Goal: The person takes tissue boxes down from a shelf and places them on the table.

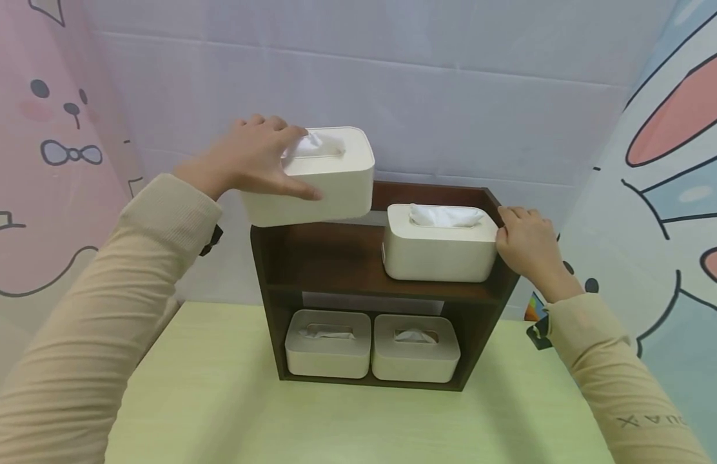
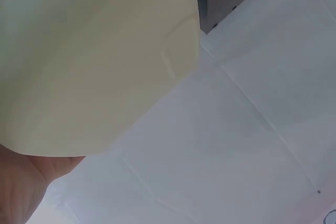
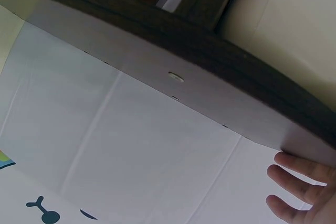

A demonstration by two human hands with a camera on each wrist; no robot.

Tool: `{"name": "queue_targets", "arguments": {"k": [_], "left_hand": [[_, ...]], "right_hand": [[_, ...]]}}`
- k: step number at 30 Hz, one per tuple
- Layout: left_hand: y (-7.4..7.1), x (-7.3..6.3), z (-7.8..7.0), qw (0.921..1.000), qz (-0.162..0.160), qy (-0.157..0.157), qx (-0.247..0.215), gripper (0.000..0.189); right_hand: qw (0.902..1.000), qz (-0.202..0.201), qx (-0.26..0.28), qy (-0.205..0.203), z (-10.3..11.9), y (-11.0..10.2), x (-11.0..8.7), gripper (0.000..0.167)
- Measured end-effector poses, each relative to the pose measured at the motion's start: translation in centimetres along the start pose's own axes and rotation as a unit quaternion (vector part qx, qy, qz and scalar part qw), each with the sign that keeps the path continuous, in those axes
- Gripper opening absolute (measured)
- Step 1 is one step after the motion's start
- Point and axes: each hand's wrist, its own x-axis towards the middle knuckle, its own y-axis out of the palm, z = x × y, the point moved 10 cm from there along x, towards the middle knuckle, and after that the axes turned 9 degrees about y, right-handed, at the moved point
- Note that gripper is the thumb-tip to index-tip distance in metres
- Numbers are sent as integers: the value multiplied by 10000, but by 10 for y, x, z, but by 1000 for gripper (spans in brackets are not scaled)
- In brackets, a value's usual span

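Observation:
My left hand (image 1: 260,158) grips a white tissue box (image 1: 335,187) across its top, thumb on the near side. That box is tilted above the upper left of a dark brown two-tier shelf (image 1: 335,258); in the left wrist view its pale wall (image 2: 100,66) fills much of the picture. My right hand (image 1: 529,245) rests at the shelf's upper right side panel, with fingers (image 3: 299,187) spread loosely along the outer face. Beside it, a second tissue box (image 1: 440,251) stands on the right of the upper tier, a white tissue showing in its slot.
Two more tissue boxes, a left one (image 1: 328,354) and a right one (image 1: 416,357), sit side by side on the bottom tier. The shelf stands on a pale green table (image 1: 265,425). Behind hangs a pale sheet (image 1: 393,96), with cartoon-printed walls either side.

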Motion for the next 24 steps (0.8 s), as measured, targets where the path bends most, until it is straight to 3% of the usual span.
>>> {"name": "queue_targets", "arguments": {"k": [10,24], "left_hand": [[-15,-22,28,9990,-71,-380,228,108],[-16,-57,70,9952,118,-879,413,108]], "right_hand": [[10000,36,-14,18,-1,0,0,42],[9999,96,-37,32,0,2,1,42]]}}
